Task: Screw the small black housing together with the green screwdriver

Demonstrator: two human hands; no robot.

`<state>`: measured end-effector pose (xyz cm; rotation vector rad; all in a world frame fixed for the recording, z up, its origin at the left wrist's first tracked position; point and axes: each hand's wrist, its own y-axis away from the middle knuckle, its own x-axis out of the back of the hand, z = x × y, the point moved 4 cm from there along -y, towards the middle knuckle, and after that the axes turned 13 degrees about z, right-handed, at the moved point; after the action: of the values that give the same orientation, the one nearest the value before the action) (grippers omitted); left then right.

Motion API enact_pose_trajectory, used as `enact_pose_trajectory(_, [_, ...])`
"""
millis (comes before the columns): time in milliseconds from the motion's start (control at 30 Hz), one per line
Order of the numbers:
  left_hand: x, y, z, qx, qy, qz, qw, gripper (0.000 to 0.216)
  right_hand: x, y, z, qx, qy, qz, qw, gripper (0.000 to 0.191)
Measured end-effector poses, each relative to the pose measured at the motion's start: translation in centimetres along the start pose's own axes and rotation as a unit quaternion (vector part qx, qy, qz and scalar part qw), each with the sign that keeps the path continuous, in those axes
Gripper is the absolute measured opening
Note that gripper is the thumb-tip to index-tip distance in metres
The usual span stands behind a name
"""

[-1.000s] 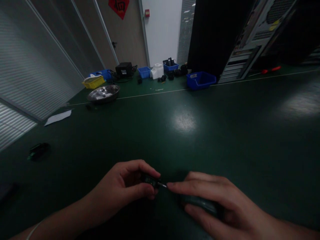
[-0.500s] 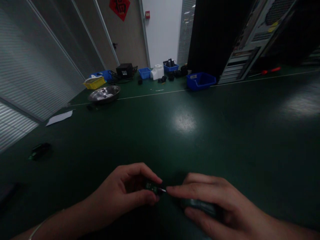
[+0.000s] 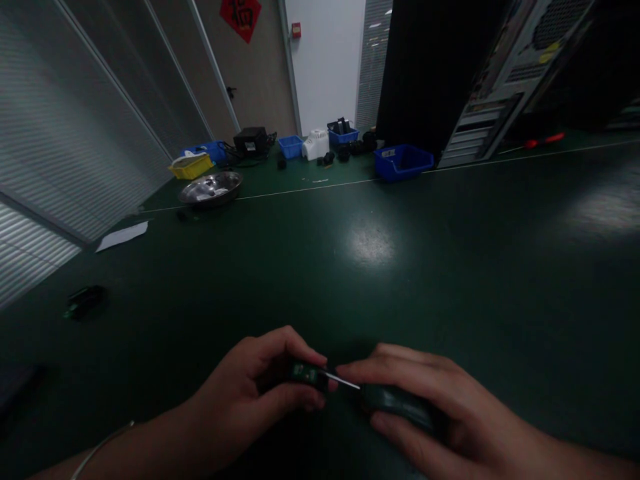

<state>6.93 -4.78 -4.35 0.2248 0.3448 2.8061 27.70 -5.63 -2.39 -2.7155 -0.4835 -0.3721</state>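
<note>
left hand (image 3: 250, 397) grip pinching small dark part (image 3: 303, 374) low near desk (image 3: 370, 280), steadying it; right hand (image 3: 445, 417) grip wrapped round screwdriver (image 3: 397, 403), forefinger guiding tip against part.

You have one view only, from the camera on your head, facing forward and down across the dark green surface (image 3: 450, 267). Your left hand (image 3: 245, 400) and right hand (image 3: 450, 413) lie close under the lens at 6 o'clock, near enough to make out the small dark part (image 3: 304, 373) and screwdriver (image 3: 395, 402) they grip. The blue bin (image 3: 403, 161) at 12 o'clock and steel bowl (image 3: 210, 189) at 11 o'clock lie far off.
</note>
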Motion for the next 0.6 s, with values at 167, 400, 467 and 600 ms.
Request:
enact_pose_trajectory(167, [-0.34,0.05,-0.17,-0.022,0.071,0.006,0.997,0.013,0.23,-0.05,-0.11,-0.007,-0.004,0.004,1.000,0.051])
enact_pose_trajectory(400, [-0.64,-0.01,-0.38,-0.005,0.144,-0.013,0.989,0.013,0.33,-0.22,0.02,-0.003,0.003,0.012,1.000,0.043])
enact_pose_trajectory(467, [-0.71,-0.03,-0.42,0.007,0.157,-0.018,0.987,0.013,0.24,-0.20,-0.08,-0.004,0.006,0.009,1.000,0.046])
enact_pose_trajectory(600, [-0.70,-0.08,-0.22,-0.005,0.152,-0.019,0.988,0.015,0.30,-0.29,-0.42,0.007,-0.021,-0.002,1.000,0.050])
